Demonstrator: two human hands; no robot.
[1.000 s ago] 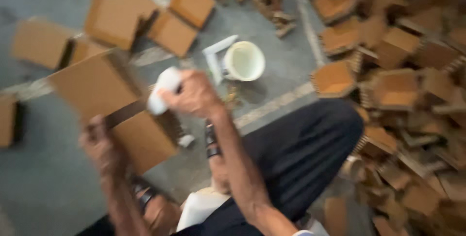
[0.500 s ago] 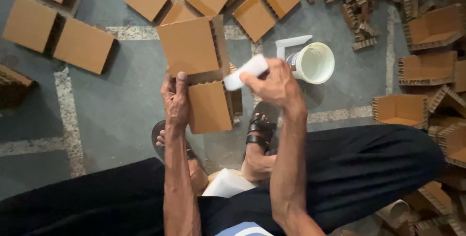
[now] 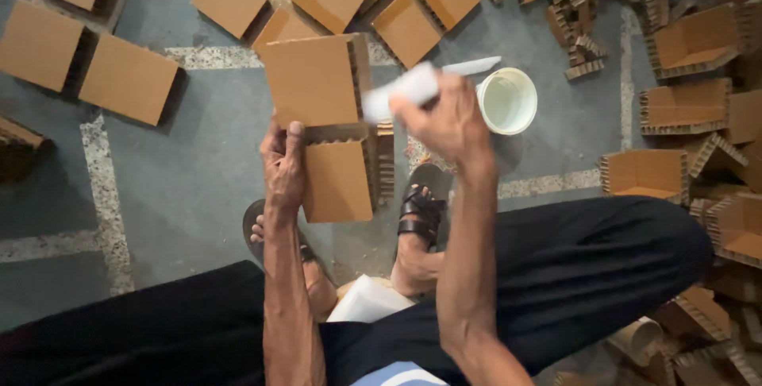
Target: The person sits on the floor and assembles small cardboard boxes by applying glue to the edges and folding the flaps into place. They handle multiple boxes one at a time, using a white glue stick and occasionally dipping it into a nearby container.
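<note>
My left hand [image 3: 283,164] grips the left edge of a folded brown corrugated cardboard piece [image 3: 325,116], held up over my feet with an upper and a lower panel showing. My right hand [image 3: 444,120] is closed around a white brush-like tool [image 3: 405,88], its end resting against the right side of the cardboard's upper panel. A white plastic cup [image 3: 508,100] holding whitish liquid stands on the floor just right of my right hand, with a white stick [image 3: 472,66] lying by its rim.
Several flat brown cardboard panels [image 3: 127,76] lie on the grey floor at the top and left. Corrugated open boxes and strips [image 3: 690,44] are piled along the right side. My sandalled feet [image 3: 417,211] and black trousers [image 3: 603,275] fill the bottom.
The view has steadied and closed in. My right hand with the white tool has shifted slightly right along the cardboard's upper panel; my left hand keeps its grip.
</note>
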